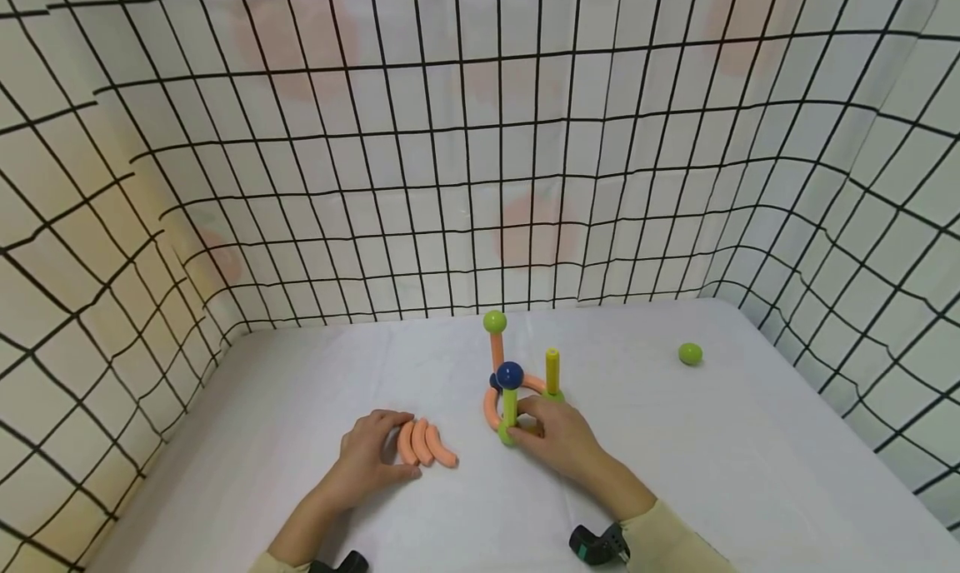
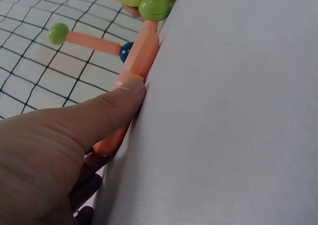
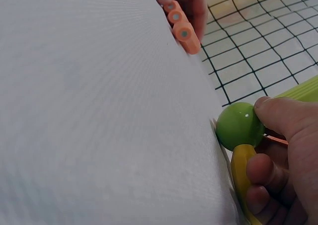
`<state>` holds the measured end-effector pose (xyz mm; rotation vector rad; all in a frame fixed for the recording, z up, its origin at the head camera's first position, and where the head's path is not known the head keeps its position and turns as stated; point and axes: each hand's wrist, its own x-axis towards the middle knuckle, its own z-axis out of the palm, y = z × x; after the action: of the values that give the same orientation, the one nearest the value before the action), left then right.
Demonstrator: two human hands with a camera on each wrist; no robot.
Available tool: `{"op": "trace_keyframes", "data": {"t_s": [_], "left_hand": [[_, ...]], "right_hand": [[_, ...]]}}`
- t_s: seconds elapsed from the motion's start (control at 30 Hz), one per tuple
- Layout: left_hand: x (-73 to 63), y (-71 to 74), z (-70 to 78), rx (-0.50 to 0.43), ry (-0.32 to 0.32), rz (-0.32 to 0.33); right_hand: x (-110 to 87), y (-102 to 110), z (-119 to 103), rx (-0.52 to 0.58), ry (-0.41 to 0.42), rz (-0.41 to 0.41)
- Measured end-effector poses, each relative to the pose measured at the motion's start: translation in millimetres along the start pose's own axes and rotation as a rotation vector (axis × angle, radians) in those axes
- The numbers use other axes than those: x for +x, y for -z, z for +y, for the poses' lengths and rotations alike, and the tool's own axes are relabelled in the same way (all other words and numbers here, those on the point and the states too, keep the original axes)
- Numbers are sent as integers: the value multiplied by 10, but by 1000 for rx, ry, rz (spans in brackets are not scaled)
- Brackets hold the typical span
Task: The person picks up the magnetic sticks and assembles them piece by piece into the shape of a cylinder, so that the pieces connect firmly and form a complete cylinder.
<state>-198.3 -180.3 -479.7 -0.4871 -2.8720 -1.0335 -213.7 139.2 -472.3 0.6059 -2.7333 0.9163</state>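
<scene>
Three curved orange magnetic rods (image 1: 422, 443) lie side by side on the table. My left hand (image 1: 367, 455) curves around their left side, its thumb (image 2: 112, 106) and fingers at the ends of the leftmost rod. To the right stands a magnetic ball-and-rod build with a ring of curved orange rods (image 1: 491, 408) at its base. My right hand (image 1: 562, 440) pinches the green ball (image 3: 240, 126) at its front corner, fingers by a curved yellow rod (image 3: 242, 168). From that ball rises a light green rod (image 1: 510, 408) topped by a blue ball (image 1: 510, 376).
Also upright on the build are an orange rod (image 1: 497, 352) with a green ball (image 1: 494, 321) and a yellow rod (image 1: 552, 371). A loose green ball (image 1: 690, 354) lies at the far right. Black grid netting (image 1: 487, 181) over white cloth walls the table.
</scene>
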Motion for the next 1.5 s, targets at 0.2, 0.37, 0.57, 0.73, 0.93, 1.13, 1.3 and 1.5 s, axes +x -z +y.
{"op": "trace_keyframes", "data": {"t_s": [0.2,0.37,0.57,0.73,0.93,1.13,1.3,1.5], "left_hand": [[-2,-10,1,-38,-1,24],[4,-5,2,-141,46,50],[5,31,25,-369,118,44],[7,47,58,-459,144,46],[64,66,116,-483,233,35],[270,112,138,-434,301,44],[466,140,118,-301,311,54],[646,132,103,-273,301,4]], "right_hand": [[-2,3,3,-2,6,4],[-1,1,8,4,5,-1],[5,7,8,3,8,2],[8,17,-1,-7,14,1],[6,23,-1,-2,-5,-4],[2,32,16,-1,-9,1],[-3,21,9,11,0,-2],[-5,1,6,16,9,3]]}}
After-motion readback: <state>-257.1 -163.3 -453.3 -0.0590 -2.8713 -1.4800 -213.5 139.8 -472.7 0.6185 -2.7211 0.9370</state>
